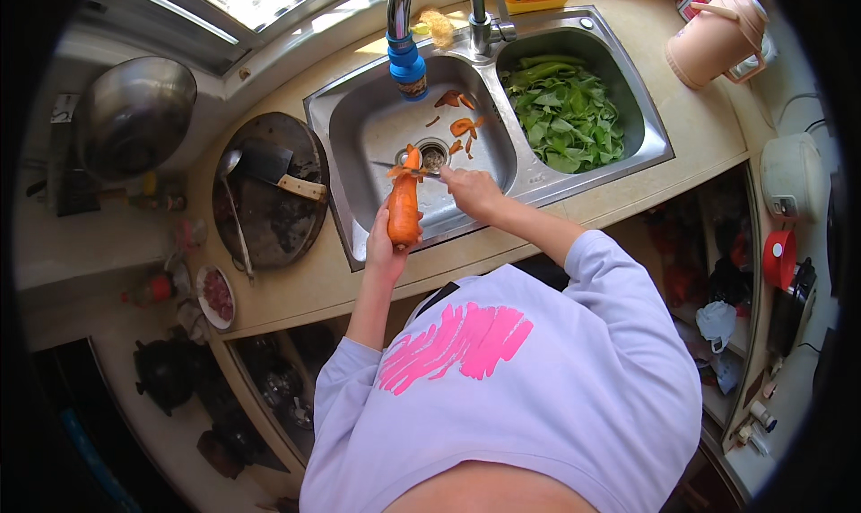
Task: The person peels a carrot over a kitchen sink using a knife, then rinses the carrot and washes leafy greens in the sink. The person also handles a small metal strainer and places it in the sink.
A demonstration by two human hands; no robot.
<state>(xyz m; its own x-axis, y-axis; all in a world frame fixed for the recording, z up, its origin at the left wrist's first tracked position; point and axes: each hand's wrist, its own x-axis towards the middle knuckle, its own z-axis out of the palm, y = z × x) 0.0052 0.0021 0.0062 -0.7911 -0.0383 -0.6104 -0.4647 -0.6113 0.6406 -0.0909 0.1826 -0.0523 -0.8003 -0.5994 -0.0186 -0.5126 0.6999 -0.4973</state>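
left hand [384,244] grips the carrot [404,210] over the sink [377,136], long axis pointing away from the body, while right hand [470,190] closes on a peeler [404,166] at its far tip (peelings lie beyond).

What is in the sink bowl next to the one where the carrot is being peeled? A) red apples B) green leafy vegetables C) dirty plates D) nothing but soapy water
B: the right sink bowl is filled with green leafy vegetables, while the left hand holds the carrot over the left bowl, where orange peels lie.
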